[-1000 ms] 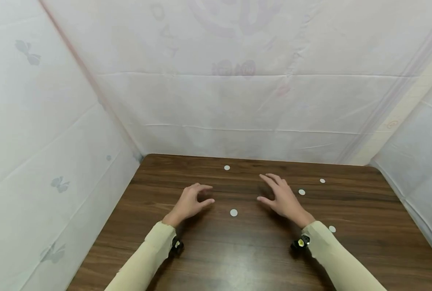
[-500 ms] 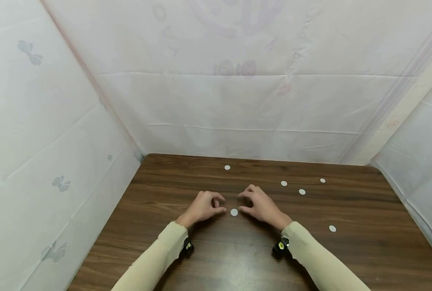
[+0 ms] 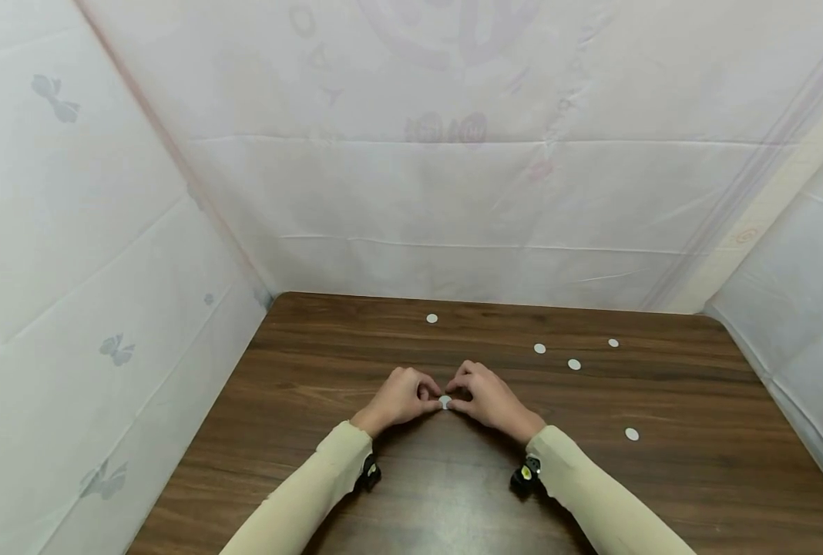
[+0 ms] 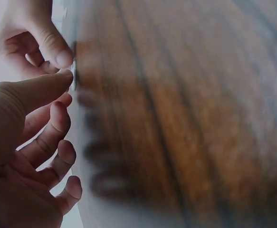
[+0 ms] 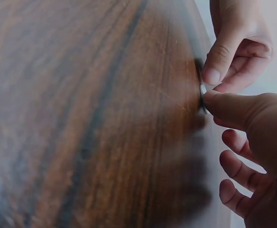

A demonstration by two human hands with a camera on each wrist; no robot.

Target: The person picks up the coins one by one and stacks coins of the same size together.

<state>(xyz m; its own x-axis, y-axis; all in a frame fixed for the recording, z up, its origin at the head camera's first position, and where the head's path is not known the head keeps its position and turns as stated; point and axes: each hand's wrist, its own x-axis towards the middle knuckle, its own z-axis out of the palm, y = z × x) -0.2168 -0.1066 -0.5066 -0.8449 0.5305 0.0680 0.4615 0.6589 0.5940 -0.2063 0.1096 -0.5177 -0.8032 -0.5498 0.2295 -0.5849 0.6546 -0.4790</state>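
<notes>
A small round white disc (image 3: 445, 401) lies at the middle of the brown table between my two hands. From the left, my left hand (image 3: 401, 397) pinches its edge with thumb and forefinger, the other fingers loosely curled. My right hand (image 3: 491, 401) does the same at the opposite edge. In the left wrist view, the two thumbs nearly meet over the disc, which shows only as a thin sliver close to the wood. The right wrist view gives the disc (image 5: 203, 93) edge-on beside the thumb tips; the fingers largely cover it.
Several similar white discs are spread over the wooden table (image 3: 300, 347): one far disc (image 3: 432, 318) near the back edge, others to the right, including a nearer disc (image 3: 632, 434). Pale printed sheeting (image 3: 411, 200) encloses the back and sides. Black wrist cameras (image 3: 368, 472) sit at the sleeves.
Both hands have come inward from either side until their fingertips meet at the middle disc. The right hand's move uncovered another disc behind it. The discs have stayed in place.
</notes>
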